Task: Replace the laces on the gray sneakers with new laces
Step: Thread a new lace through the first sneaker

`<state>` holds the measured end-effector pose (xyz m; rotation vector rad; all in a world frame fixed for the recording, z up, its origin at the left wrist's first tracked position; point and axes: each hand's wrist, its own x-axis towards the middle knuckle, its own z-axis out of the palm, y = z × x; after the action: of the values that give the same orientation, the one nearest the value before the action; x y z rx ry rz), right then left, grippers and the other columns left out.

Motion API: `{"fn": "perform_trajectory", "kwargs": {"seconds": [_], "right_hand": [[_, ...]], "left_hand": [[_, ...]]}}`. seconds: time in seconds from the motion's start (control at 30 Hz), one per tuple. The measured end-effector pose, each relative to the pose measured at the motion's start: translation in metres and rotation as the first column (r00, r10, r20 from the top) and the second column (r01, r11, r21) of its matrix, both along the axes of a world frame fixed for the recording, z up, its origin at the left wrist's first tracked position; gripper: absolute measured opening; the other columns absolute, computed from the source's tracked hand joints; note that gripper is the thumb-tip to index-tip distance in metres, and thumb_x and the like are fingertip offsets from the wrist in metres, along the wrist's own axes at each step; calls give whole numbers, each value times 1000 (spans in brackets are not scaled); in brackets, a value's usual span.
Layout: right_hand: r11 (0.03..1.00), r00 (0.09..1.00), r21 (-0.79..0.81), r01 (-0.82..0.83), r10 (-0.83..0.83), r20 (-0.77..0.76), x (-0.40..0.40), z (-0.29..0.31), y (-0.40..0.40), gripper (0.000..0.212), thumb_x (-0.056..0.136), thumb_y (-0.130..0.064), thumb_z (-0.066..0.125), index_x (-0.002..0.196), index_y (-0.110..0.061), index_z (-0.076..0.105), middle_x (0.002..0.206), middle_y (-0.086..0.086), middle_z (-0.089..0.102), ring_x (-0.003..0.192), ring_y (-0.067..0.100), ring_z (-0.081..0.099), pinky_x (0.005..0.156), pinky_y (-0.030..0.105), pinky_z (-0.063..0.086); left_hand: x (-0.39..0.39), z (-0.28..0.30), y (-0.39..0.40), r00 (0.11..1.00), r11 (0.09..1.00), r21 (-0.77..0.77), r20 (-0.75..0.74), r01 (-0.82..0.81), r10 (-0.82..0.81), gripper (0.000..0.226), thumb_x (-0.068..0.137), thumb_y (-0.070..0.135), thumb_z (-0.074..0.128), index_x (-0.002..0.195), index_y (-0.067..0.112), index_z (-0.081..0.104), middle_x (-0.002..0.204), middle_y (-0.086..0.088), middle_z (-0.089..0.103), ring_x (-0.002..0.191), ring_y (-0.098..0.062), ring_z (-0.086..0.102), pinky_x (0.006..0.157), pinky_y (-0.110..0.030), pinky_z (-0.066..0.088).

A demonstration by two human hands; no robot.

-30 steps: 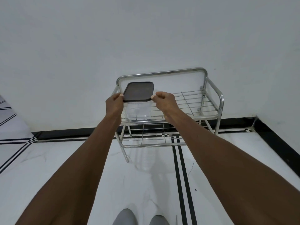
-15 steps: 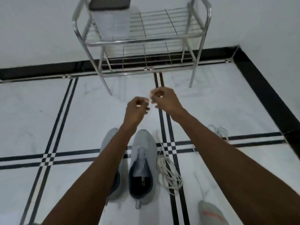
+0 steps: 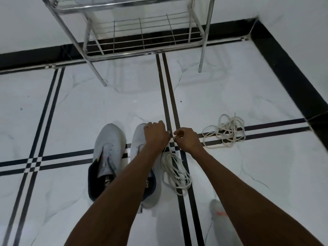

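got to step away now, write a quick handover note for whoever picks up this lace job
Left hand and right hand: fingers curled, meeting above the near lace bundle; a strand seems to run up to them, grip unclear.
Gray sneakers side by side on the floor, no laces visible in them.
Second lace bundle lies apart to the right.
Done: old laces appear out.
Left: thread new laces through both shoes.
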<state>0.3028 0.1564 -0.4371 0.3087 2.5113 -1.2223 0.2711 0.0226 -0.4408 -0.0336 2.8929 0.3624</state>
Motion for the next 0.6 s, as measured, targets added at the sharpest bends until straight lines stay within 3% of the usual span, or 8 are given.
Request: {"fn": "perform_trajectory", "kwargs": {"seconds": [0.1,0.2,0.27,0.33,0.43,0.5,0.6], "right_hand": [[999,999,-25,43,-42,15,-5,-6,2,22,92,-10,61,111,-9,73,116,9,72,108,24,67,97,33,52],[988,993,-110,105,-99,57,-8,-13,4,23,93,-15,58,110,-8,73,112,12,73,105,30,68,96,48,54],[948,981,-256,190,-176,76,-9,-12,4,21,96,-22,57,96,-11,75,98,12,75,94,27,71,91,49,57],[821,955,-488,296,-261,139,-9,0,1,20,98,-25,59,89,-17,76,90,8,75,88,20,71,87,39,59],[704,947,-642,305,-296,124,-14,14,-4,9,94,-26,69,97,-23,77,96,6,77,95,21,74,86,34,60],[708,953,-650,276,-289,91,-17,21,-13,15,88,-28,75,101,-19,78,96,8,77,97,24,74,90,39,59],[696,944,-656,293,-317,85,-22,27,-25,20,87,-27,77,102,-15,78,94,11,77,90,21,73,84,32,58]], "left_hand": [[0,-6,10,999,998,-49,18,-33,34,36,94,33,64,120,11,54,113,-12,68,115,-33,56,100,-43,36],[-1,-15,11,988,974,165,-5,-152,155,31,84,15,65,113,15,53,95,-5,71,97,-27,64,92,-40,33],[-1,-11,8,951,847,443,45,-293,306,28,80,13,69,105,18,57,85,-1,73,86,-22,68,90,-39,43],[2,0,2,925,646,680,134,-346,355,21,81,12,78,99,13,67,84,-4,75,82,-20,73,86,-42,58],[11,17,-8,941,518,803,149,-294,303,16,83,12,82,97,6,75,87,-9,78,85,-19,76,84,-33,61],[16,25,-16,941,448,851,137,-272,311,16,83,15,82,96,7,76,86,-8,78,85,-19,76,85,-34,61],[21,35,-28,951,393,887,136,-242,278,18,85,17,82,99,7,77,90,-7,79,90,-18,76,89,-31,60]]}}
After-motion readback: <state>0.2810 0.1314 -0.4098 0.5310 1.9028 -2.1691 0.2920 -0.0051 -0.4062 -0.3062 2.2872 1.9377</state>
